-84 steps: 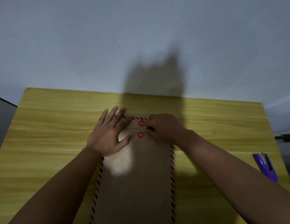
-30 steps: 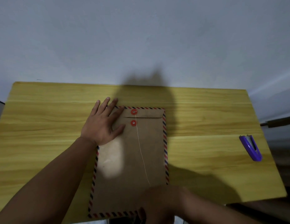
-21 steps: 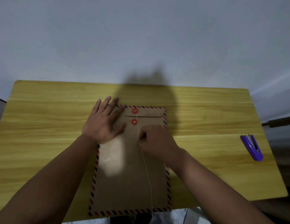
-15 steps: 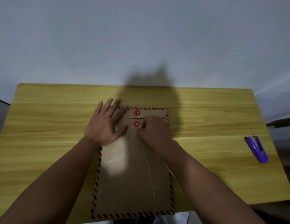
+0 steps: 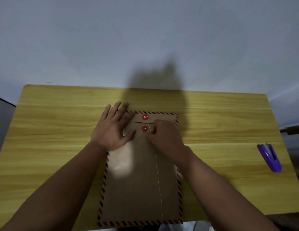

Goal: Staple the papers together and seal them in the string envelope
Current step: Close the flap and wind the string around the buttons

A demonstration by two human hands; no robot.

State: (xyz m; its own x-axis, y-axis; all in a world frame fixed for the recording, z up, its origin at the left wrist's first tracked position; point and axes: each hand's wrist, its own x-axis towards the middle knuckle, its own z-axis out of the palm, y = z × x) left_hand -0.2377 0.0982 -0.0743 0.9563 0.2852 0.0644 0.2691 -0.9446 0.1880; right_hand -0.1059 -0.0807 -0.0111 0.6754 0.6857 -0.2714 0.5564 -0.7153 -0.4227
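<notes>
A brown string envelope point(image 5: 138, 189) with a red-and-blue striped border lies flat on the yellow wooden table point(image 5: 53, 130), flap folded down. Two red button discs sit near its top: the upper disc point(image 5: 145, 117) on the flap and the lower disc point(image 5: 144, 128) on the body. A thin white string point(image 5: 158, 174) runs from the upper disc down the envelope to its near edge. My left hand point(image 5: 113, 129) presses flat on the envelope's top-left corner. My right hand point(image 5: 163, 136) pinches the string just right of the lower disc. The papers are not visible.
A purple stapler point(image 5: 269, 160) lies near the table's right edge. A grey wall rises behind the table, with my shadow on it. The envelope's near end overhangs the table's front edge.
My right hand came up from the envelope's near end to the red discs, sliding along the string, and now pinches it beside the lower disc. My left hand stayed pressed in place.
</notes>
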